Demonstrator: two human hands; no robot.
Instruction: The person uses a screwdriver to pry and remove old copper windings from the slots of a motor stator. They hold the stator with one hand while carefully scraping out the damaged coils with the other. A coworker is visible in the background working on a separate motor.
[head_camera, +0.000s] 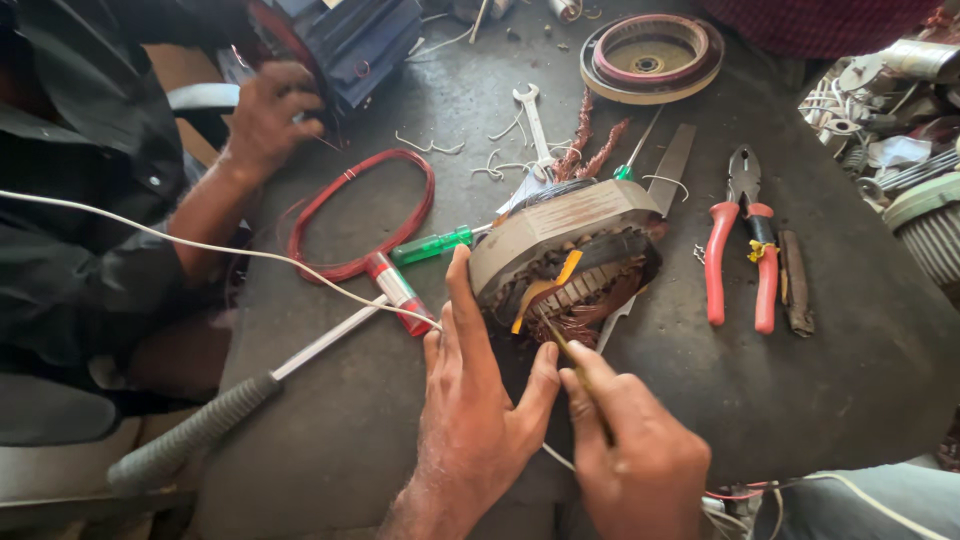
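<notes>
A motor stator (563, 250) with copper windings and yellow insulation strips stands tilted on the dark table (850, 390). My left hand (475, 395) presses against its near left side, fingers up along the metal shell. My right hand (632, 450) grips a thin stick-like tool (570, 360) whose tip pokes into the stator's slots. A co-worker's hand (268, 118) at the upper left rests beside a red wire coil (360, 210).
Red-handled pliers (742, 240) lie right of the stator. A green-handled screwdriver (432, 245), a red-handled tool (397, 288), a spanner (533, 115) and a grey-gripped rod (200, 430) lie around. A round winding former (650, 55) sits at the back. Scrap metal (900, 120) piles at right.
</notes>
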